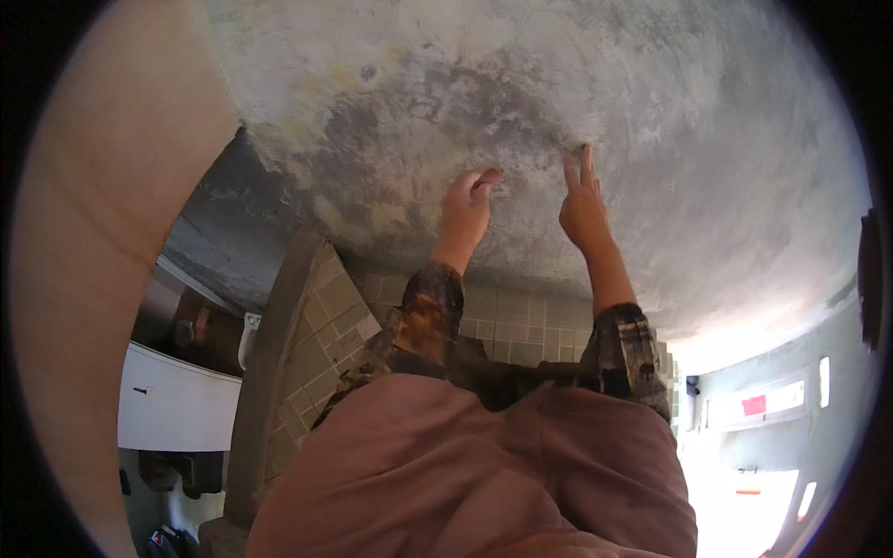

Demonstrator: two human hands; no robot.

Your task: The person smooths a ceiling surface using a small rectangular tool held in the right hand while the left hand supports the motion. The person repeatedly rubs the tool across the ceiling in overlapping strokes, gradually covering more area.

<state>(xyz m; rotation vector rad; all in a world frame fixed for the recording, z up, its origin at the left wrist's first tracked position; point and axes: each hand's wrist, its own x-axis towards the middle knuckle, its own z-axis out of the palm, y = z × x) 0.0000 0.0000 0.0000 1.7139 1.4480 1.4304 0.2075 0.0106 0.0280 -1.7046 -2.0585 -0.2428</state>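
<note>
A grey, patchy plastered surface (521, 84) stretches across the top of the view, with darker blotches in its middle. My left hand (463, 209) is in front of it, fingers curled in toward the thumb; whether something small is pinched there I cannot make out. To its right, my right hand (583, 209) has two fingers stretched out, their tips at the plaster by a small dark mark. The other fingers of that hand are folded or hidden. Both forearms come out of dark patterned sleeves.
Below the plaster are grey tiles (526, 321), with a tiled ledge (316, 316) at the left. A white cabinet (177, 400) stands beyond it. A pale curved surface (102, 205) fills the far left. Bright windows (758, 405) show at the right. My brown-clad legs (484, 474) are below.
</note>
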